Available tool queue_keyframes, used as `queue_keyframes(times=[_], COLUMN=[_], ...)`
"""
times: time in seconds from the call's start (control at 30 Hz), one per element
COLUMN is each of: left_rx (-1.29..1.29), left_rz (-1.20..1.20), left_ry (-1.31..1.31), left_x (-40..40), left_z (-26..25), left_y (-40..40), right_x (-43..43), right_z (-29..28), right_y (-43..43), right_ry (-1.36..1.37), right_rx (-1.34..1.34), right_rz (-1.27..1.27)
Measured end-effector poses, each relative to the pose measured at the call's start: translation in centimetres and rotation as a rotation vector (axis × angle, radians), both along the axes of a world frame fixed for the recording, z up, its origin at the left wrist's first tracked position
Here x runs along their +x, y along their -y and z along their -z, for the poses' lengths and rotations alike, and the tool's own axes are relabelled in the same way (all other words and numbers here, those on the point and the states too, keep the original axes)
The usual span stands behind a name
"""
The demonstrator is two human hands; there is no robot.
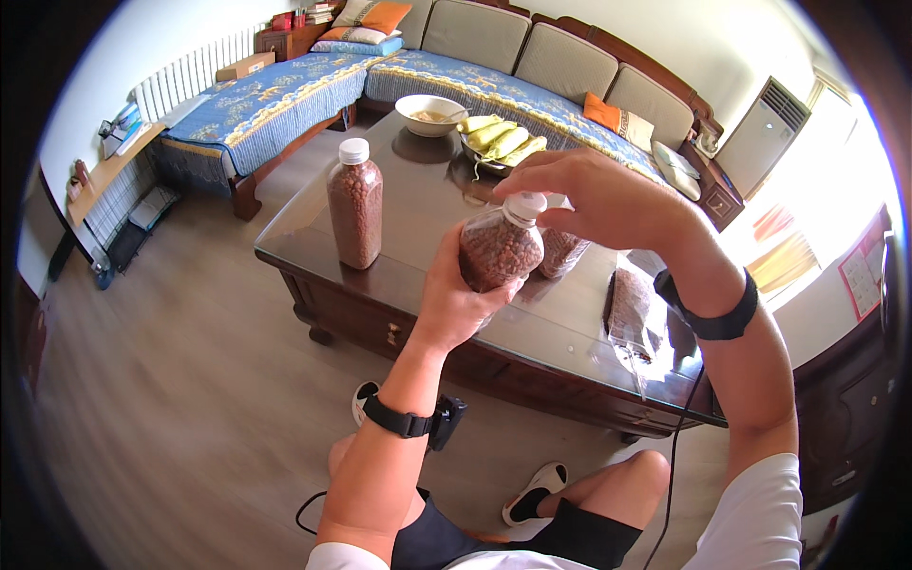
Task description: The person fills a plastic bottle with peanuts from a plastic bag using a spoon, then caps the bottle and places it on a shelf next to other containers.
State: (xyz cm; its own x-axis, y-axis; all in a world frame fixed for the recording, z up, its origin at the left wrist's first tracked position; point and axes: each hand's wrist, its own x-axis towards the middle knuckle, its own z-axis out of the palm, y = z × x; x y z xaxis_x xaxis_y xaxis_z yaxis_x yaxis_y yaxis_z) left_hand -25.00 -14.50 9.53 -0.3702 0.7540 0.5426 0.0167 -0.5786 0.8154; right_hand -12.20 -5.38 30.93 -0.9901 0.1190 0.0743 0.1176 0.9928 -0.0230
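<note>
My left hand (pixel 463 292) grips a clear plastic bottle (pixel 501 249) of reddish-brown pellets or beans around its body, above the near part of the table. My right hand (pixel 563 196) is curved over the white cap (pixel 526 206), thumb at one side and fingers at the other; whether it clasps the cap firmly is unclear. Behind it, another bottle with the same filling (pixel 564 253) is partly hidden. A full, white-capped bottle (pixel 355 206) stands upright at the table's left. To the right lies a clear plastic bag (pixel 638 313) with similar contents.
On the dark wooden table (pixel 420 285) with a glass top, a white bowl (pixel 429 116) with a spoon and a dish of corn cobs (pixel 502 139) stand at the back. A sofa with blue covers (pixel 285 92) runs behind. A black cable (pixel 673 456) hangs past the table's right end.
</note>
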Motion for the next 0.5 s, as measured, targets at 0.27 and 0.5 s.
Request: queue_keyframes(times=[0.27,0.5], left_rx=[-0.019,0.008], left_rz=[0.018,-0.007], left_ry=[0.088,0.086], left_x=[0.2,-0.3], left_z=[-0.7,-0.2], left_y=[0.5,0.1], right_x=[-2.4,-2.2], right_z=[-1.8,0.6], right_y=[1.6,-0.2], right_ry=[0.325,-0.23], right_rx=[0.127,0.145], right_rz=[0.399,-0.005])
